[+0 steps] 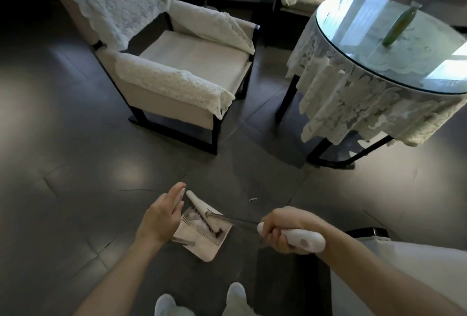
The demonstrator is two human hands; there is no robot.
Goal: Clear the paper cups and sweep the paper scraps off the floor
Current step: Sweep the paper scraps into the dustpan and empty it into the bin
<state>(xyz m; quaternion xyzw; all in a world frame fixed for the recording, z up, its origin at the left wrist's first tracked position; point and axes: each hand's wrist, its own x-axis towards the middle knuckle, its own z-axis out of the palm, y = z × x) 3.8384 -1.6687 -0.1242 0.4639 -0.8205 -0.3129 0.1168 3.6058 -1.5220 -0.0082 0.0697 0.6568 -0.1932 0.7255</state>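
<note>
white plastic dustpan (205, 250) holds pale paper scraps (195, 220); right grip (290, 231) clenches white broom handle (309, 238), left grip (163, 215) flat, empty

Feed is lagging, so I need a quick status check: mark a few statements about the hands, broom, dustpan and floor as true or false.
1. The right hand grips the broom handle. True.
2. The left hand holds a paper cup. False: its fingers are straight, with no cup in them.
3. The dustpan rests on the armchair seat. False: it lies on the floor between the hands.
4. A small pale scrap lies on the floor beyond the dustpan. True.
</note>
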